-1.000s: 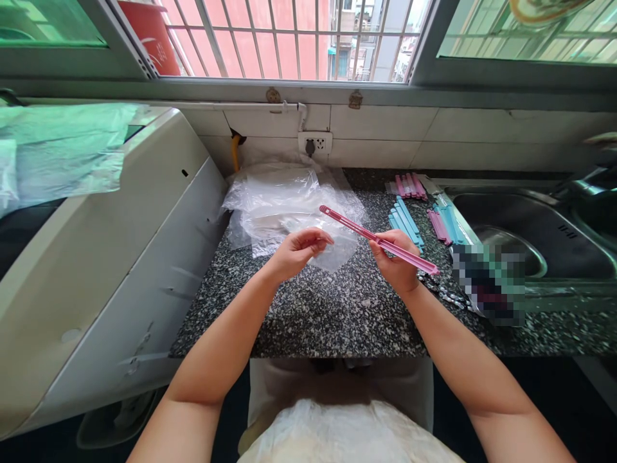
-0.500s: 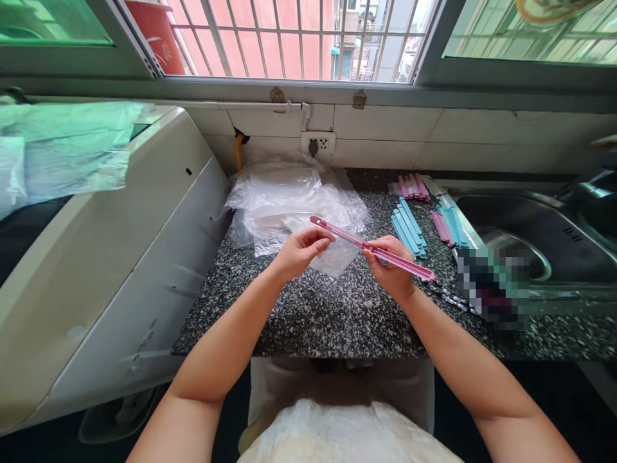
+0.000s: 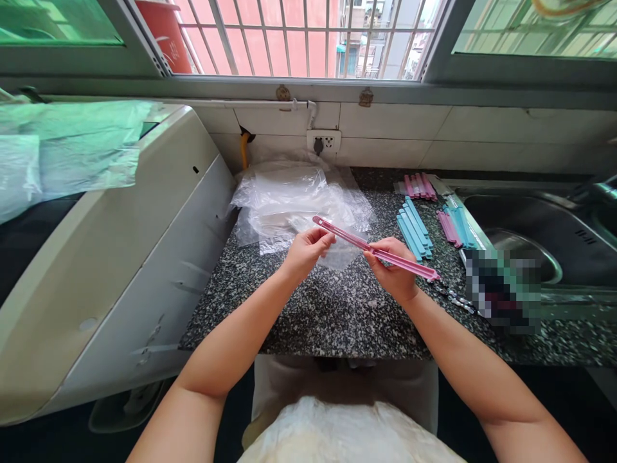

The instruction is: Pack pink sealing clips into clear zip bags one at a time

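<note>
A long pink bag sealing clip (image 3: pixel 344 235) slants across in front of me, its far-left end higher than its right end. My right hand (image 3: pixel 393 263) is closed around its middle, thumb and fingers pressed on it. My left hand (image 3: pixel 308 251) sits just under the clip's left end, thumb and fingers pinched together; what they hold, if anything, is hidden. Behind and below the fingers lies a pile of clear plastic bags (image 3: pixel 289 193) on the speckled counter (image 3: pixel 328 321). Blue clips (image 3: pixel 414 230) lie in a row to the right of my right hand.
Pink clips (image 3: pixel 420 186) lie near the wall, and a smaller pink and blue group (image 3: pixel 456 226) lies beside the sink (image 3: pixel 520 225). A blurred-out dark item (image 3: pixel 501 292) is at the right. A large white appliance (image 3: pixel 159 257) borders the left. A socket (image 3: pixel 324 140) is on the wall.
The view has shifted slightly, so the surroundings appear a little further right. My left hand has edged closer to the clip; my right hand keeps its hold on it.
</note>
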`<state>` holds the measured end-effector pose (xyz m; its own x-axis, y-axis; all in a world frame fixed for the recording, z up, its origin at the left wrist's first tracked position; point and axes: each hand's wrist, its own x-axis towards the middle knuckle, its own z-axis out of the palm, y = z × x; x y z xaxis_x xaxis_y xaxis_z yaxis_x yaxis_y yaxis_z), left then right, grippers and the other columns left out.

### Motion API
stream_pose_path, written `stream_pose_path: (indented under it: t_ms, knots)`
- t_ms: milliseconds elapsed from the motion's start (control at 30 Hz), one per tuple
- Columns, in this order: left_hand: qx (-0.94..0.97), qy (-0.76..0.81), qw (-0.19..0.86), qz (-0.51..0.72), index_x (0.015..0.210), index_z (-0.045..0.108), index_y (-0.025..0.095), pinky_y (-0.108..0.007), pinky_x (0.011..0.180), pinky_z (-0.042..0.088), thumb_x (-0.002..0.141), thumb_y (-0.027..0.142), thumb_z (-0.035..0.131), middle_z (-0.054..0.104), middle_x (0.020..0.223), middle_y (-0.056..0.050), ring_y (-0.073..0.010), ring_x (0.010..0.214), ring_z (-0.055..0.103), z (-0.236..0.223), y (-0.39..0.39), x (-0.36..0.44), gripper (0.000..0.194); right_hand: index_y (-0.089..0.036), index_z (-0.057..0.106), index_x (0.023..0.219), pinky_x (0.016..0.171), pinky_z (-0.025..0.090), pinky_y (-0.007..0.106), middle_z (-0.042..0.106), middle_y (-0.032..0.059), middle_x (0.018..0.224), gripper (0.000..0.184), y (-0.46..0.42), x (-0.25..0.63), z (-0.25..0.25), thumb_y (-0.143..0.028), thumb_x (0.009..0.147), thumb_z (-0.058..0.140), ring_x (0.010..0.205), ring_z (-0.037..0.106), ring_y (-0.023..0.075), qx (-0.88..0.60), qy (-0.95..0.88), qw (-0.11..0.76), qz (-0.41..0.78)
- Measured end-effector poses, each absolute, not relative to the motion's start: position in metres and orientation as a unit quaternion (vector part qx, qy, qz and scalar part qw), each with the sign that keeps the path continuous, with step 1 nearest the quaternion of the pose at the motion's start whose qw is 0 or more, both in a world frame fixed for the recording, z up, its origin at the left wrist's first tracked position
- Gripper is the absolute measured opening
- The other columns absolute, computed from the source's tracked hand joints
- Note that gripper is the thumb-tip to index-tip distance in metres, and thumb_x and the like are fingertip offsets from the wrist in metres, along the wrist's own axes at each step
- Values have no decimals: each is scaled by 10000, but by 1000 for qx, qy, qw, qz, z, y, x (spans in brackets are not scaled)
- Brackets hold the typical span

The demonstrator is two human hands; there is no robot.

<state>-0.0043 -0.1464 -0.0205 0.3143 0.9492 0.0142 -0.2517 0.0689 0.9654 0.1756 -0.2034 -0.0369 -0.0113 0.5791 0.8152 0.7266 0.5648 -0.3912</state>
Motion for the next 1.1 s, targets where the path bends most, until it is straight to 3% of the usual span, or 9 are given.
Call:
stream_pose_path:
  t_ms: [400, 1100]
  knots:
    - [465, 332, 675, 466, 648, 593, 143, -219, 431, 262, 539, 372, 763, 445, 515, 43, -47, 456, 349, -24, -147, -2, 306, -217, 575, 771, 583, 495, 289, 623, 12, 665, 49, -201, 175, -41, -231, 762, 621, 629, 593, 151, -446, -722, 523, -80]
    - [407, 348, 682, 499, 623, 553, 140, -207, 450, 274, 520, 257, 742, 458, 527, 48, -39, 468, 370, -23, -150, 1, 245, -209, 596, 790, 626, 504, 317, 639, 31, 690, 74, -201, 177, -37, -283, 793, 589, 659, 592, 165, -460, -734, 498, -46]
